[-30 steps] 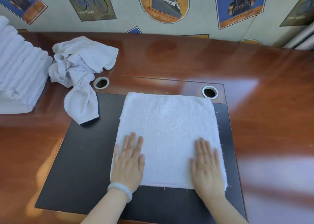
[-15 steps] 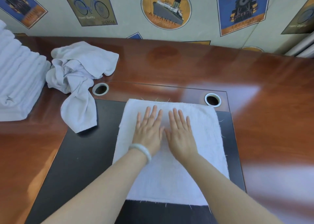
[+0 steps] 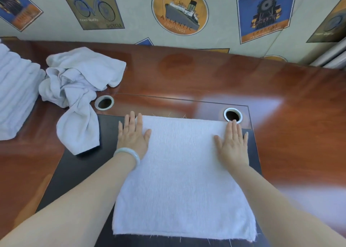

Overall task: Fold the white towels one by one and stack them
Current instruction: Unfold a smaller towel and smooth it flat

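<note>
1. From the head view, the towel (image 3: pixel 183 181) lay spread flat on the black mat (image 3: pixel 78 171) on the desk (image 3: pixel 290 115). Its far edge sat just short of the right cable hole (image 3: pixel 232 115), and its near edge had loose threads trailing from it.
2. My left hand (image 3: pixel 133 136) was released and flat with the fingers straight, pressing at the far left corner. The thumb rested on the cloth and the fingertips reached past the edge onto the mat. A pale bangle (image 3: pixel 129 153) sat on that wrist.
3. My right hand (image 3: pixel 233 142) was also flat and ungrasping, pressing the far right edge, with its fingertips just beside the right cable hole.
4. The crumpled towels (image 3: pixel 78 89) sat in a heap at the far left, one tail hanging onto the mat beside the left cable hole (image 3: pixel 104 102). The folded stack (image 3: pixel 16 97) stood just left of that heap, at the edge of the picture.
5. I judged the towel to be light, soft and limp. It would sag rather than hold a shape, and it would probably slide on the smooth mat if dragged. The fraying hems could snag.
6. I judged the two far corners, right under my hands, to be the best places to take hold. Pinching each one would let me carry that edge over to meet the near edge, keeping the corners matched so the fold lay square.
</note>
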Available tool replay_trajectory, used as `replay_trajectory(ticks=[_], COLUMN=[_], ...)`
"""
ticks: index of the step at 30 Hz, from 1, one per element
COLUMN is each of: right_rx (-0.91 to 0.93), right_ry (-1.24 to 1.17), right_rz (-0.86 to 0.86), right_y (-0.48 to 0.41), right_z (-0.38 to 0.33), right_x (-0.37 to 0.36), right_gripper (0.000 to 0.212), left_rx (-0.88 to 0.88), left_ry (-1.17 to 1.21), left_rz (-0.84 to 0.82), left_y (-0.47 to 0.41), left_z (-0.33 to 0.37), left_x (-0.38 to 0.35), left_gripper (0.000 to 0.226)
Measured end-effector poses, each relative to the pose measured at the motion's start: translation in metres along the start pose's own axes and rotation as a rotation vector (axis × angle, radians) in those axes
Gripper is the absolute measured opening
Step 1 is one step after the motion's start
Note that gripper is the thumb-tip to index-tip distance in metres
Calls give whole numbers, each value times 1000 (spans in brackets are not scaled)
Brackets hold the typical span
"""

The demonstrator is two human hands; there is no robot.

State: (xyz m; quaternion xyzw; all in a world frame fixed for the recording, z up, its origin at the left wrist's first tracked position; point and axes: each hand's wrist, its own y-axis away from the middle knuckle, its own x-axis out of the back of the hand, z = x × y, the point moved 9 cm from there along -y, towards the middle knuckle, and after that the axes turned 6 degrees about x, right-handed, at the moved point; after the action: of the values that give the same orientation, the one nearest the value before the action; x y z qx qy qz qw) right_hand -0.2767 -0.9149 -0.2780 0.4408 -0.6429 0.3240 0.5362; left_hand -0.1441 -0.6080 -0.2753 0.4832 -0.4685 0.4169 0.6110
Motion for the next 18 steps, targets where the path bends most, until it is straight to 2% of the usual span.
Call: replay_trajectory(ticks=[3, 5, 7, 10, 14, 16, 18], right_rx=[103, 245, 305, 222, 128, 259, 441], right_ry=[-45, -52, -33, -27, -90, -89, -133], right_rz=[82, 51, -4, 9, 51, 62, 30], right_y=[28, 66, 102, 132, 155, 165, 177], right_z=[-42, -72, -72, -24, 20, 11, -10], right_x=[9, -2, -14, -10, 12, 21, 28], right_gripper=[69, 67, 66, 64, 65, 58, 43], left_rx=[-160, -261, -262, -177, -135, -247, -443], left_ry=[42, 68, 13, -37, 31, 28, 44], left_rz=[105, 105, 56, 51, 40, 30, 2], left_y=[41, 85, 118, 142, 158, 170, 189], left_z=[39, 60, 56, 15, -22, -15, 2], left_x=[7, -7, -24, -27, -14, -9, -6], left_gripper=[65, 62, 62, 59, 59, 57, 55])
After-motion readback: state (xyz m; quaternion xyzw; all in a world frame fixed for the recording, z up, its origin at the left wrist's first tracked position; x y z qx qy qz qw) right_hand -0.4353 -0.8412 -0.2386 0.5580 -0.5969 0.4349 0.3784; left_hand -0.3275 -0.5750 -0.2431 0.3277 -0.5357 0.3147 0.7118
